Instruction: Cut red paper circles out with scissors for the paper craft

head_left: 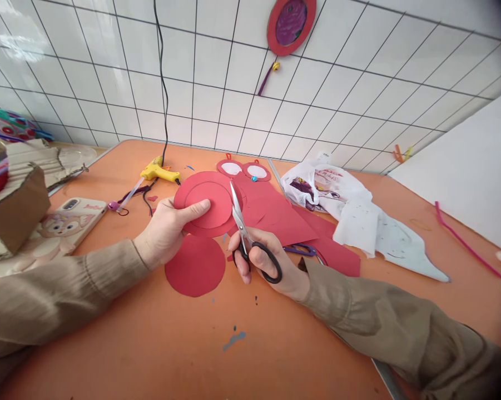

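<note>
My left hand (167,228) pinches a red paper disc (219,208) by its left side, thumb on top. A circular line runs inside the disc's edge. My right hand (271,258) has its fingers through the black handles of a pair of scissors (238,214). The blades point up and lie against the disc's right side, looking nearly closed. Below my left hand, another red paper circle (196,272) lies flat on the table. Red paper sheets (275,214) are spread behind my right hand, with purple-handled scissors (302,250) partly under that hand's side.
On the orange table (183,344) stand a yellow glue gun (155,168), a phone in a cartoon case (73,222), a cardboard box (20,205), two red-rimmed round pieces (256,171) and a white plastic bag (333,178). A red-rimmed ornament (274,41) hangs on the tiled wall.
</note>
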Action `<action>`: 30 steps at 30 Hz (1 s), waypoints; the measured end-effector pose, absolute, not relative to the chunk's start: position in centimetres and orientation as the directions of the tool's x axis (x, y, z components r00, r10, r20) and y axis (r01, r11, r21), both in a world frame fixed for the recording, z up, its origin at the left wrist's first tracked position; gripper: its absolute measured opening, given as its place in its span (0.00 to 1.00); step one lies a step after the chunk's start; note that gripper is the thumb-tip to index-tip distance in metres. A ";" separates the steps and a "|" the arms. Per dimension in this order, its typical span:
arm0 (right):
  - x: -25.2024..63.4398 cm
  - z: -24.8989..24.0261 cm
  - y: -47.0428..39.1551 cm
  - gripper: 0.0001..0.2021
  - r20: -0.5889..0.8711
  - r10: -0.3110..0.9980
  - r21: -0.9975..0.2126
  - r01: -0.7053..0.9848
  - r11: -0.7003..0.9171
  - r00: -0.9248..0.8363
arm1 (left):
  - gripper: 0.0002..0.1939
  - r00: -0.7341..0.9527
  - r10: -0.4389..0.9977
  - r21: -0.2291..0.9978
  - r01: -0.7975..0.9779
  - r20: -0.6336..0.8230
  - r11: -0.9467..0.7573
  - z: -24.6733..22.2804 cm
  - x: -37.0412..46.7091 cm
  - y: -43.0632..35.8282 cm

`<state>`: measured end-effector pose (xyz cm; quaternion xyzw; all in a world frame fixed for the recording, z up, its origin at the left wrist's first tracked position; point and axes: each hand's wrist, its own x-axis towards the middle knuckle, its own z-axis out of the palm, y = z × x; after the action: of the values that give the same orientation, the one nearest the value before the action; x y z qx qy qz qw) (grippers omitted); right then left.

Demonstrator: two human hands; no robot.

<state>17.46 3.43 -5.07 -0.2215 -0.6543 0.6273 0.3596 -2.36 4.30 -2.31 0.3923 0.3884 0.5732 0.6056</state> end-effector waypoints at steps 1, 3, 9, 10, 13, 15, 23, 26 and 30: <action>17.5 -5.0 3.4 0.23 0.191 0.744 -0.981 -0.159 0.115 -0.640 | 0.12 0.042 0.999 0.921 -0.388 -0.020 0.035 -2.3 -2.4 4.3; 17.5 -5.0 3.5 0.23 0.186 0.751 -0.982 -0.153 0.114 -0.633 | 0.11 0.047 0.999 0.921 -0.387 -0.016 0.033 -2.4 -2.4 4.3; 17.5 -4.9 3.5 0.24 0.156 0.762 -0.986 -0.147 0.080 -0.628 | 0.11 0.045 0.999 0.921 -0.388 -0.025 0.040 -2.4 -2.4 4.2; 17.5 -4.9 3.5 0.24 0.155 0.762 -0.986 -0.149 0.078 -0.629 | 0.11 0.044 0.999 0.921 -0.388 -0.027 0.042 -2.4 -2.4 4.2; 17.5 -5.0 3.5 0.24 0.150 0.760 -0.986 -0.154 0.066 -0.633 | 0.12 0.037 0.999 0.923 -0.382 -0.030 0.042 -2.3 -2.4 4.2; 17.5 -5.0 3.5 0.24 0.138 0.756 -0.987 -0.154 0.050 -0.640 | 0.14 0.031 0.999 0.924 -0.380 -0.022 0.032 -2.3 -2.5 4.3; 17.6 -5.2 3.6 0.25 0.140 0.741 -0.983 -0.184 0.022 -0.656 | 0.13 0.031 1.000 0.933 -0.359 0.001 0.010 -2.6 -2.6 4.5; 17.6 -5.2 3.6 0.24 0.150 0.742 -0.981 -0.195 0.026 -0.654 | 0.12 0.014 1.000 0.942 -0.336 0.019 -0.013 -2.6 -2.5 4.4; 17.6 -5.1 3.5 0.24 0.132 0.753 -0.984 -0.175 0.023 -0.644 | 0.13 0.012 1.000 0.948 -0.317 0.029 -0.023 -2.6 -2.5 4.3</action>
<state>17.63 3.51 -5.05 -0.2322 -0.6225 0.6592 0.3522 -2.54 4.30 -2.60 0.4242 0.4025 0.5760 0.5712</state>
